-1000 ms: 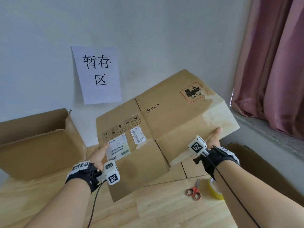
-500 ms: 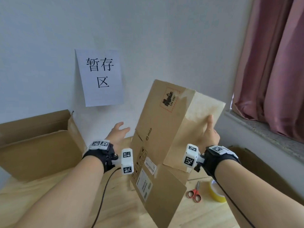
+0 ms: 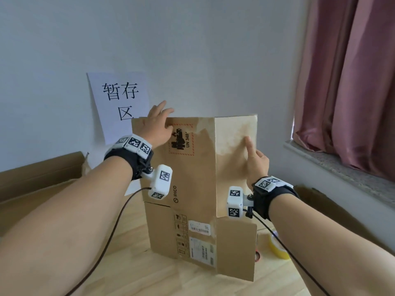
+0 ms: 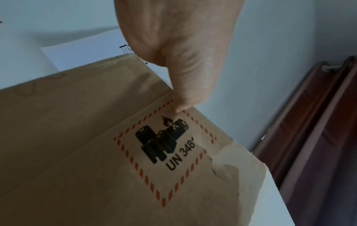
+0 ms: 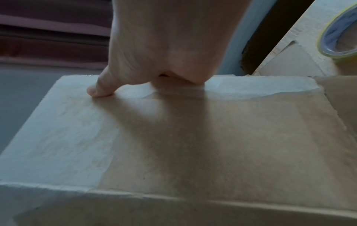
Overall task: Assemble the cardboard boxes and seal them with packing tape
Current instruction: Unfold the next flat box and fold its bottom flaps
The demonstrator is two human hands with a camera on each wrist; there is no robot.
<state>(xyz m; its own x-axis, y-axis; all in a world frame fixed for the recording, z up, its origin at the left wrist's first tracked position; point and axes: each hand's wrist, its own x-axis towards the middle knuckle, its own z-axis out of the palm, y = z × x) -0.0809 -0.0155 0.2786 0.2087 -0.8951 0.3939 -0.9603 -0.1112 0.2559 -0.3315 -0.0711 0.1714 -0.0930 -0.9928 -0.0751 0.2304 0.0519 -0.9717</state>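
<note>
A brown cardboard box (image 3: 198, 178) with a battery mark stands on end on the wooden table (image 3: 128, 268), opened into a square tube with its lower flaps hanging down. My left hand (image 3: 158, 124) grips its top left edge, thumb (image 4: 183, 94) on the printed front face (image 4: 96, 152), fingers over the edge and hidden behind. My right hand (image 3: 255, 161) holds the right side face (image 5: 173, 145), thumb (image 5: 98, 90) pressed flat on it, its fingers hidden round the far edge. A yellow tape roll (image 3: 277, 247) lies at the right of the box, also in the right wrist view (image 5: 340, 39).
Red-handled scissors (image 3: 258, 256) peek out beside the tape. An open cardboard box (image 3: 42, 174) lies at the left. A paper sign (image 3: 119, 103) hangs on the wall behind. More flat cardboard (image 3: 320, 201) leans below the windowsill (image 3: 342, 167) and curtain (image 3: 352, 82).
The box went from flat and tilted in both hands to upright and opened into a tube. My left hand let go, then rose to the top edge.
</note>
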